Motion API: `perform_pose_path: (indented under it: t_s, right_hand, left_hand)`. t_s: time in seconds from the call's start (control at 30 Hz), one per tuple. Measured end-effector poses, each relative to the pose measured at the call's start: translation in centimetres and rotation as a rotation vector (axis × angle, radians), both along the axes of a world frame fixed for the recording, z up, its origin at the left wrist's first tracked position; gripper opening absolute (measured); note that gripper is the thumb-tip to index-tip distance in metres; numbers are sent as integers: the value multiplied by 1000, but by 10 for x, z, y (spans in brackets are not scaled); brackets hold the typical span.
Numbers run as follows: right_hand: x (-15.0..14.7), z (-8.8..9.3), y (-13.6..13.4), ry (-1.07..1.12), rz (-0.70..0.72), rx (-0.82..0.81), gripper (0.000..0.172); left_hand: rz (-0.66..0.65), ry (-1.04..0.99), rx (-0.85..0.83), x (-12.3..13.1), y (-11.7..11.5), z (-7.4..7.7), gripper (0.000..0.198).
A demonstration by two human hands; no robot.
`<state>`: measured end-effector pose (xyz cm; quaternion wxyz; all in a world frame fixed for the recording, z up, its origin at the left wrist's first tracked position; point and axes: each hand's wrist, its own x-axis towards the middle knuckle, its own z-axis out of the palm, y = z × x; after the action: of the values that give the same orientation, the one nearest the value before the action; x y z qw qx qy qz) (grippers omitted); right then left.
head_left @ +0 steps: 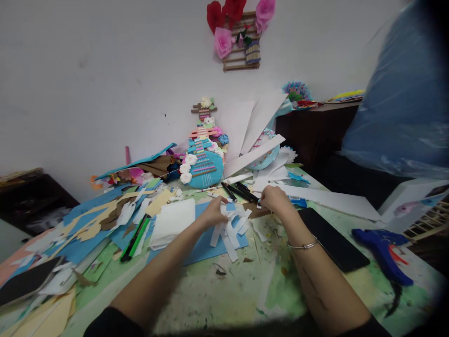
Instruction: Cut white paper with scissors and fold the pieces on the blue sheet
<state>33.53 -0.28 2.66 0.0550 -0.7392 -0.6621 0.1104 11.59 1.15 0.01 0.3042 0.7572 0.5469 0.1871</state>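
Observation:
My left hand (213,214) reaches over a blue sheet (206,250), its thumb and fingers curved but apart. Right beside its fingertips lies a loose heap of white paper strips (229,236). My right hand (275,199) is at the back of the work area, fingers pinched downward. Its fingertips are at the near end of several black pens (242,191); whatever is between them is hidden. Left of my left hand, a stack of white paper squares (173,222) rests partly on the blue sheet.
A black tablet-like slab (333,241) and a blue glue gun (384,252) lie on the right. Paper scraps (105,215) and a green-and-black cutter (135,238) cover the left. Behind stand a blue decorated craft (203,171) and long white board strips (254,154).

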Motion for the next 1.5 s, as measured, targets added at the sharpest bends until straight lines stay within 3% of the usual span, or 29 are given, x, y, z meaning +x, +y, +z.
perform_pose_path:
  t_s: [0.1,0.17,0.37,0.47,0.53,0.67,0.73,0.87,1.0,1.07,1.13,1.27,1.4,1.5]
  right_hand:
    - [-11,-1,-2,55,266,-105,30]
    - [-18,-7,-1,53,371,-146,33]
    - [-30,-22,2,26,465,-118,25]
    - [-27,-23,5,58,454,-84,20]
    - [-24,-22,8,92,428,-48,20]
    - [-20,-19,9,164,445,-16,26]
    - [-23,-19,8,184,508,-28,27]
    - [-31,-21,3,151,620,-58,30]
    - [-36,-26,1,82,678,-68,40]
    - [-37,-29,2,62,695,-64,44]
    - [-39,-32,3,48,697,-53,37]
    - [-44,-38,3,51,687,-36,23]
    - [-44,-37,3,134,665,-16,23]
    - [-42,-32,6,256,611,26,19]
  left_hand:
    - [18,14,3,5,-5,-6,54]
    - [41,30,63,13,-7,-13,58]
    - [82,-44,126,26,0,-20,54]
    - [128,-93,130,17,9,-13,48]
    - [189,-244,50,8,14,-6,48]
    - [185,-781,-364,-11,16,11,43]
    - [135,-919,-479,-20,12,20,36]
    - [109,-1069,-490,-33,5,33,29]
    - [140,-1096,-425,-43,-1,39,23]
    - [117,-1060,-402,-48,-4,40,20]
    - [66,-973,-413,-51,-7,39,20]
    - [14,-599,-411,-49,-14,32,24]
    - [114,-12,-86,-36,-20,15,42]
    - [177,275,72,-23,-25,2,59]
